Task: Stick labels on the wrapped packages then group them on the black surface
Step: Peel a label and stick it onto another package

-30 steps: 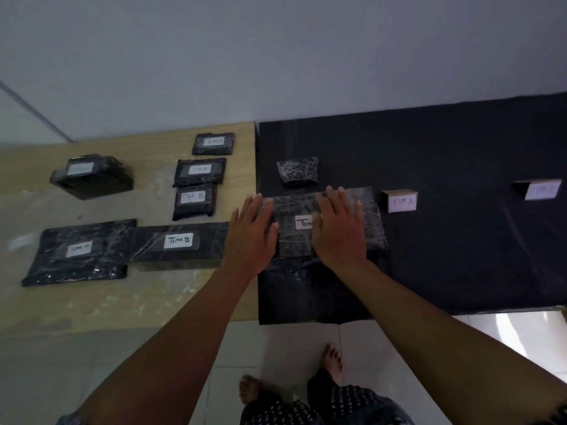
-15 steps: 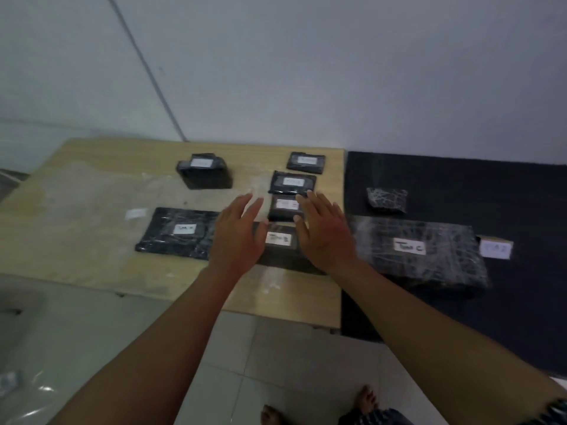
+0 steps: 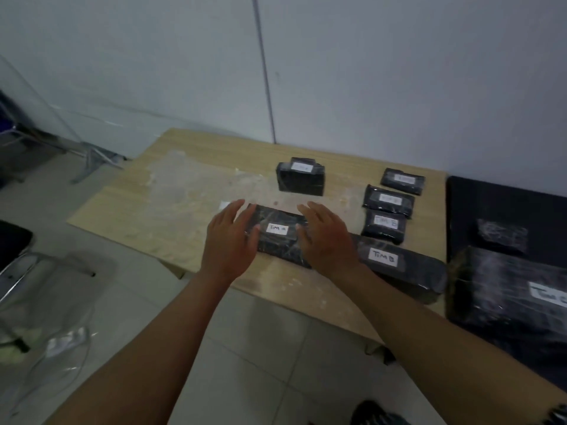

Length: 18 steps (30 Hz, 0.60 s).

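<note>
A flat wrapped package labelled TIM A lies on the wooden table. My left hand is over its left end and my right hand over its right end, fingers straight; I cannot tell whether they touch it. To the right lies a long package labelled TIM B. Behind it sit three small labelled packages and a thicker one. On the black surface lie a big labelled package and a small unlabelled one.
The wall stands close behind the table. Left of the table are a chair frame and plastic wrap on the tiled floor. The table's left half holds only a clear film.
My view has swung left. Both hands left the big package on the black surface, passed over the TIM B package and now flank the TIM A package.
</note>
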Tool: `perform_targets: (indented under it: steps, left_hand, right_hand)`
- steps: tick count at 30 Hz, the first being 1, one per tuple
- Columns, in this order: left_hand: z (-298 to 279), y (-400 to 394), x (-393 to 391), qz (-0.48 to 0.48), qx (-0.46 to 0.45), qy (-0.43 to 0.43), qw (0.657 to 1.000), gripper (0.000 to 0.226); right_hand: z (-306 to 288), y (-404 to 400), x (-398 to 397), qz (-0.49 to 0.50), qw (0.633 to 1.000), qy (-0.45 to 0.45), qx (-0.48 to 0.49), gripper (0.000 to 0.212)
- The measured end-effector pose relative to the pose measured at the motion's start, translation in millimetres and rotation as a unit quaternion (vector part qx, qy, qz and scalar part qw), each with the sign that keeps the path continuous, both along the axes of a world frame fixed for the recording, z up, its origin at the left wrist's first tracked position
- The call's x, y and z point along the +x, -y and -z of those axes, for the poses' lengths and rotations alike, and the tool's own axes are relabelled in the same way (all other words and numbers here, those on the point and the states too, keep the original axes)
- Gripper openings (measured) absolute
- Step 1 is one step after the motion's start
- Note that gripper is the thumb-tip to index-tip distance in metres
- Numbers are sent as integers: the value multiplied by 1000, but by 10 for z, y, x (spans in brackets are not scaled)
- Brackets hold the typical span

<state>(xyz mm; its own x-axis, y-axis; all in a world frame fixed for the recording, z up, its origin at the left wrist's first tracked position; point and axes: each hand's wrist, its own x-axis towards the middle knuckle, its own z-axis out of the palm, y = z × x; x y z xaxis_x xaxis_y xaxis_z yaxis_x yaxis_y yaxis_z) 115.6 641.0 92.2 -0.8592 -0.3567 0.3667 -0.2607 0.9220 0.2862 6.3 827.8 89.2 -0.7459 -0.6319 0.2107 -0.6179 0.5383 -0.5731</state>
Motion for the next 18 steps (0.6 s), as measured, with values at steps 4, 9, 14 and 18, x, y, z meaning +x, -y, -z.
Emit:
perform_targets:
  steps: [4, 9, 14, 18]
  left_hand:
    - [74, 389, 47, -25, 2, 0, 1000, 46]
    - [191, 908, -41, -61, 13, 20, 998, 47]
    - [321, 1390, -280, -70, 28, 47, 996, 46]
    - [438, 1750, -469, -75, 35, 59, 995, 45]
  right_hand:
    - [47, 447, -41, -28, 1000, 4, 15, 49]
    - [130, 1021, -223, -59, 998, 19, 25, 49]
    - [283, 1581, -469, -76, 995, 36, 59, 48]
    - [345, 1925, -652, -94, 991, 47, 83, 48]
